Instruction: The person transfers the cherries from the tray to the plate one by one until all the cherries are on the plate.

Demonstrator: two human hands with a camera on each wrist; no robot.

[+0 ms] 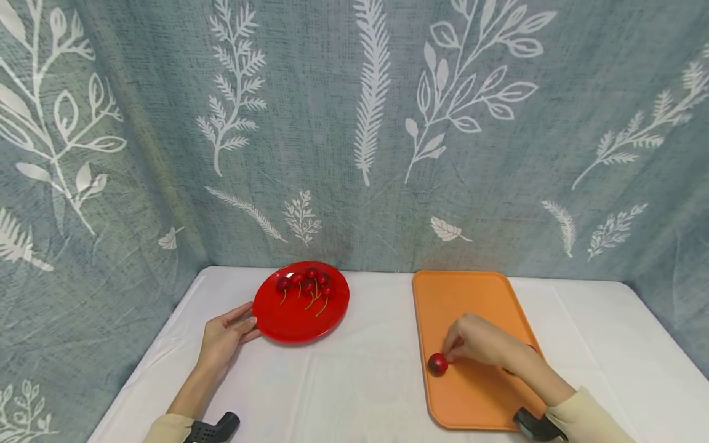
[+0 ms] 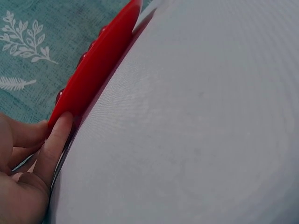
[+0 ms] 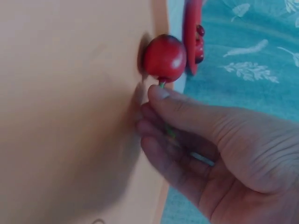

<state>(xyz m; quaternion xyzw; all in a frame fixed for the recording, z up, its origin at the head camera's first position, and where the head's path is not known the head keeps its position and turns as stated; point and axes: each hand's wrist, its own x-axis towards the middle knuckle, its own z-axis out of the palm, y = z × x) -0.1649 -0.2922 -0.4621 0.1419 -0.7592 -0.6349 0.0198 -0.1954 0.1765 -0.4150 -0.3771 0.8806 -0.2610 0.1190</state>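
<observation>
On the left, a round red plate carries several dark red cherries with green stems, grouped toward its far side. My left hand holds the plate's left rim; in the left wrist view the fingers are at the edge, and the plate looks nearly edge-on. Over the orange tray, my right hand pinches a cherry by its green stem between thumb and fingers. That cherry is near the tray's left edge; whether it touches the tray I cannot tell.
A white cloth covers the table, with a stretch of it between plate and tray. A blue-green leaf-patterned curtain hangs behind and at both sides. Under the right forearm, a small dark reddish edge shows on the tray, mostly hidden.
</observation>
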